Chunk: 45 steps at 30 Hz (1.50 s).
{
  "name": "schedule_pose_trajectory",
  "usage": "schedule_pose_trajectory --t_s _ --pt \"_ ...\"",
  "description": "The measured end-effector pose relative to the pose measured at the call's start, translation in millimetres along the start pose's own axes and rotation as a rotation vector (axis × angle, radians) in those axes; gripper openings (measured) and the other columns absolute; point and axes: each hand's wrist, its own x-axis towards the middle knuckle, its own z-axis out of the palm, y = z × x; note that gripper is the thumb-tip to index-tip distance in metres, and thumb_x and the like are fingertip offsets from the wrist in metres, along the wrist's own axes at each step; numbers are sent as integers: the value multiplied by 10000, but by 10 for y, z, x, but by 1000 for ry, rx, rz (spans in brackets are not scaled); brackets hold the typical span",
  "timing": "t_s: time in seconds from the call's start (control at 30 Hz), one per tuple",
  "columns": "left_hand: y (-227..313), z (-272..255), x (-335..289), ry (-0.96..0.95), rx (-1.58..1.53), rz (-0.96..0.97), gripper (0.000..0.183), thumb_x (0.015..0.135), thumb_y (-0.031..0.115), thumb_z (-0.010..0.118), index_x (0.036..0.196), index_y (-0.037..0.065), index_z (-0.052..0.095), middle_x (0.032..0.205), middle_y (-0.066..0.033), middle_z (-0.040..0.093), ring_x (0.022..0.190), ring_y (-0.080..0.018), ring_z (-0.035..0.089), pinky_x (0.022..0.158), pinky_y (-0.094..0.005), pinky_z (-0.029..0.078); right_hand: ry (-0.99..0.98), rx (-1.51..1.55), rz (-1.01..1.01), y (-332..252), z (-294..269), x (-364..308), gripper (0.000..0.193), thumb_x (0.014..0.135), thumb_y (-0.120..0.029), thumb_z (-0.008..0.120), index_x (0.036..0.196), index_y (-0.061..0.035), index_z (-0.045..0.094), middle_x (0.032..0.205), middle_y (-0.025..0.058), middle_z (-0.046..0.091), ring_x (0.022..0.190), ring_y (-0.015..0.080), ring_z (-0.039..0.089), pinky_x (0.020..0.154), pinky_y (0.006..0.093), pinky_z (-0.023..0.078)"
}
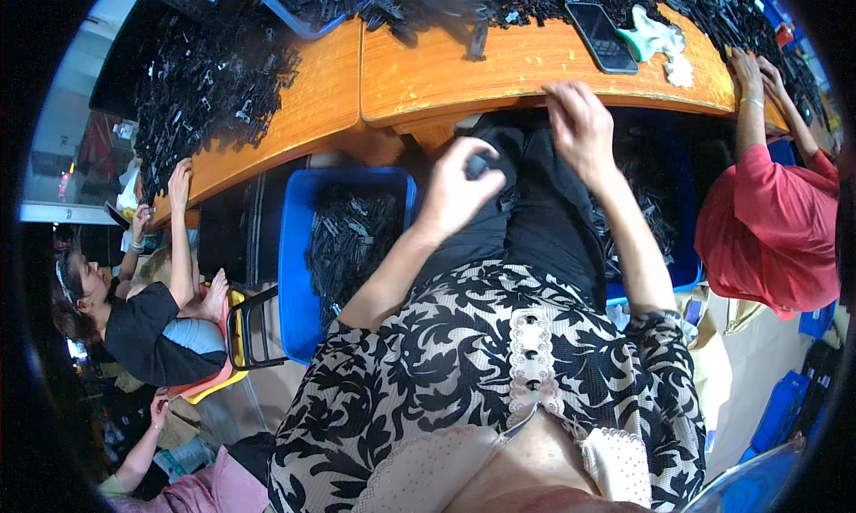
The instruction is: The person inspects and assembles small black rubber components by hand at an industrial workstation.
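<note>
Left hand (459, 190) curls around a small dark piece (477, 166), probably to keep it steady; whether the right hand (580, 129), ahead at its right, grasps anything, I cannot tell. To their left stands a blue bin (292, 245) with black parts (348, 232), presumably for easy reach.

The table (446, 67) bears black parts (218, 94) and a phone (602, 38).

You have a small, dark, rounded piece (478, 165) in your left hand (456, 188), partly hidden, its finer details too blurred to tell.
</note>
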Motion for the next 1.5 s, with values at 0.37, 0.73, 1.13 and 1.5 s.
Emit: schedule_pose_trajectory --t_s 0.37,0.73,1.13,1.5 --pt "-258 558 -162 -221 817 354 260 698 44 694 957 36 706 1065 -175 615 1004 -373 607 877 -464 518 -159 -297 41 -57 961 765 238 858 -335 720 932 -110 739 927 111 640 961 292 658 777 429 549" --pt "-204 -159 -83 -158 -228 -51 251 781 58 796 1007 13 694 907 18 675 844 -73 594 774 -233 483 -391 -180 111 295 437 718 250 851 -249 727 957 -29 673 871 181 697 871 360 693 763 457 538" --pt "155 -407 -232 26 -144 30 278 750 -2 787 1021 9 725 982 -45 741 905 -99 647 847 -254 508 -283 722 308 -735 -38 -305 131 805 -53 795 884 9 711 952 89 710 911 181 670 803 309 535" --pt "59 -272 -322 152 -958 12 320 816 -94 696 1116 7 651 1152 -136 696 1044 -166 648 955 -295 509 16 525 48 -996 7 -543 105 795 52 728 883 25 678 904 168 705 860 302 696 757 358 555"
